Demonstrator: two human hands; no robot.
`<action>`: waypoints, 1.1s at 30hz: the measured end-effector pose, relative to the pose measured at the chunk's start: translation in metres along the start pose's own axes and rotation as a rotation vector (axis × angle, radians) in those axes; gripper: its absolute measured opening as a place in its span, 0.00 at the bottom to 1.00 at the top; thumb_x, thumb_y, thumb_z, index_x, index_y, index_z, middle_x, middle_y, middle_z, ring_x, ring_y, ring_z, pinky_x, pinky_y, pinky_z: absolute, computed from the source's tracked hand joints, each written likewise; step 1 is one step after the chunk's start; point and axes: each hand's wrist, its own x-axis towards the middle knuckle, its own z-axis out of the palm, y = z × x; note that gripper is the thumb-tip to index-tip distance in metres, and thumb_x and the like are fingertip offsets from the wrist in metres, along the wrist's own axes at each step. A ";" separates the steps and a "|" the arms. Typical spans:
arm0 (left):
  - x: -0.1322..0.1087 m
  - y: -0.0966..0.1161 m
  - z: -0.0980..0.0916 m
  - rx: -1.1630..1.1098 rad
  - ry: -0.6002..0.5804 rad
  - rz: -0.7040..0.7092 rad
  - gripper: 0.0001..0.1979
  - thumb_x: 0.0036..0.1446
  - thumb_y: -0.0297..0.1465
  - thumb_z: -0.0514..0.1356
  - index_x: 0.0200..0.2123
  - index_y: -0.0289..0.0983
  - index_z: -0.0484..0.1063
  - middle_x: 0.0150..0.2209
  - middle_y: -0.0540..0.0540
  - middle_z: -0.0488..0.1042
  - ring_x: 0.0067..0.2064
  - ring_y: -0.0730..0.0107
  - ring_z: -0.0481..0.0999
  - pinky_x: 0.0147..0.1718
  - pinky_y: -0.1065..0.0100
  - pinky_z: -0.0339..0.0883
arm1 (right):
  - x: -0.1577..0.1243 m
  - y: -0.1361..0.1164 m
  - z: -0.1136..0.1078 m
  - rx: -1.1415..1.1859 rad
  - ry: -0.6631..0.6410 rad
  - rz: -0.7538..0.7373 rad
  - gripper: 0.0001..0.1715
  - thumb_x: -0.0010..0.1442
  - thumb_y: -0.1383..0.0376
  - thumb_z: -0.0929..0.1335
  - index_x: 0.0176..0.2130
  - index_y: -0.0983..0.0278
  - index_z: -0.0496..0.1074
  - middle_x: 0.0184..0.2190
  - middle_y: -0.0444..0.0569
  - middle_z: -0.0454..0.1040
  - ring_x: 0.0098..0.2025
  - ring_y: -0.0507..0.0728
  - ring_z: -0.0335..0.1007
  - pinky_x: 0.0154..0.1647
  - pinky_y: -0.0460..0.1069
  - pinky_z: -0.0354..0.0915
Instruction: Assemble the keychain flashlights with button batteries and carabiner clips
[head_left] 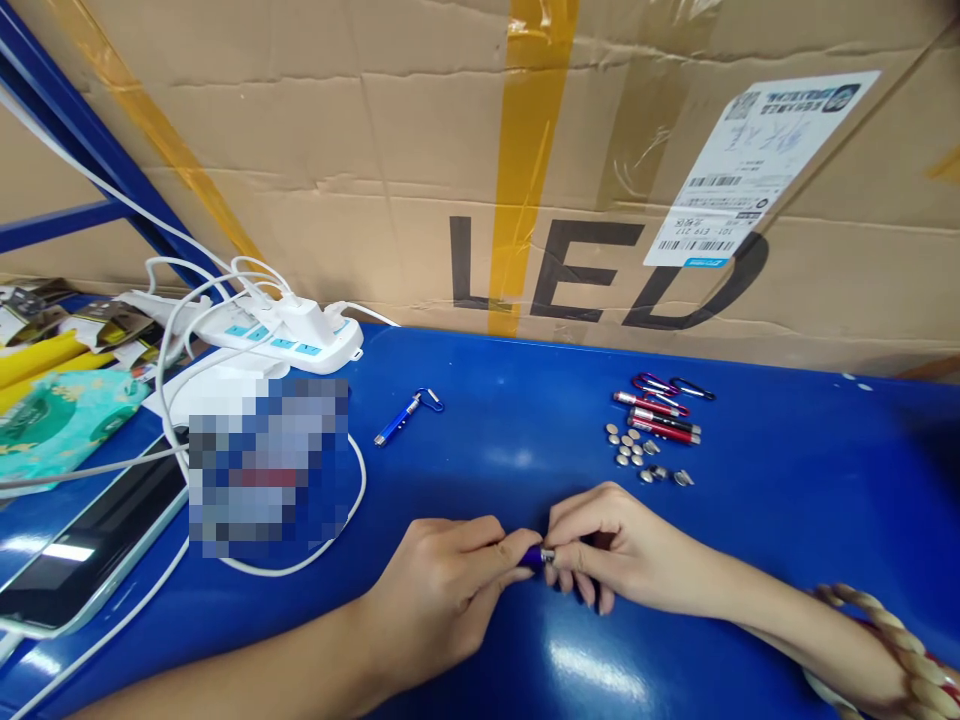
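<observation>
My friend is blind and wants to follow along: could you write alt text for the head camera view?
The left hand grips a small blue tube while the right hand pinches its silvery tip, above a blue table. Beyond the right hand lie slim red and black tubes and round metal discs; a cardboard box marked LED stands behind.

Black letters "LED" on cardboard box; white label print unclear.

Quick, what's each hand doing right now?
Left hand: closed, holding a small blue tube.
Right hand: closed, pinching at the tube's silver end.
</observation>
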 end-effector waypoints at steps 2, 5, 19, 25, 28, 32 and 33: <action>0.000 0.000 -0.001 0.034 0.002 0.018 0.16 0.66 0.28 0.47 0.41 0.29 0.74 0.21 0.48 0.71 0.19 0.74 0.67 0.18 0.73 0.59 | -0.001 0.000 0.001 -0.032 -0.004 -0.016 0.18 0.55 0.56 0.69 0.27 0.69 0.75 0.24 0.45 0.69 0.20 0.45 0.67 0.17 0.38 0.65; 0.001 0.000 -0.001 0.042 0.024 0.043 0.14 0.65 0.27 0.48 0.40 0.29 0.73 0.21 0.47 0.72 0.19 0.73 0.67 0.18 0.72 0.59 | -0.002 0.000 0.001 -0.017 -0.037 -0.023 0.21 0.56 0.53 0.68 0.25 0.69 0.74 0.21 0.45 0.68 0.20 0.46 0.66 0.18 0.39 0.63; 0.002 0.003 -0.004 -0.312 -0.022 -0.225 0.14 0.63 0.24 0.50 0.44 0.37 0.73 0.29 0.47 0.72 0.27 0.72 0.69 0.28 0.73 0.63 | 0.003 -0.005 0.002 0.116 -0.040 0.029 0.26 0.56 0.48 0.65 0.24 0.68 0.71 0.16 0.42 0.66 0.18 0.46 0.63 0.14 0.38 0.57; 0.010 0.006 -0.010 -0.393 -0.018 -0.422 0.10 0.61 0.25 0.52 0.32 0.35 0.73 0.22 0.52 0.62 0.23 0.74 0.61 0.21 0.74 0.54 | 0.007 0.001 0.004 0.265 0.217 -0.025 0.20 0.43 0.56 0.75 0.32 0.66 0.72 0.15 0.37 0.66 0.12 0.45 0.59 0.07 0.38 0.59; 0.013 0.006 -0.012 -0.420 -0.042 -0.456 0.11 0.61 0.26 0.52 0.30 0.35 0.72 0.22 0.52 0.62 0.24 0.74 0.61 0.22 0.74 0.54 | 0.008 0.001 0.006 0.256 0.289 -0.109 0.19 0.40 0.59 0.77 0.32 0.66 0.75 0.24 0.41 0.68 0.15 0.45 0.64 0.07 0.38 0.62; 0.013 0.004 -0.011 -0.413 -0.104 -0.441 0.12 0.61 0.27 0.51 0.31 0.35 0.74 0.22 0.51 0.62 0.24 0.73 0.62 0.23 0.73 0.54 | 0.005 0.002 0.008 0.106 0.358 -0.239 0.11 0.45 0.59 0.75 0.27 0.66 0.78 0.29 0.46 0.68 0.17 0.45 0.66 0.08 0.37 0.63; 0.013 0.003 -0.011 -0.406 -0.118 -0.434 0.12 0.61 0.27 0.52 0.32 0.35 0.74 0.22 0.52 0.63 0.24 0.74 0.62 0.23 0.74 0.54 | 0.003 0.003 0.009 0.057 0.380 -0.284 0.10 0.47 0.60 0.74 0.27 0.65 0.78 0.29 0.46 0.69 0.17 0.45 0.67 0.08 0.38 0.63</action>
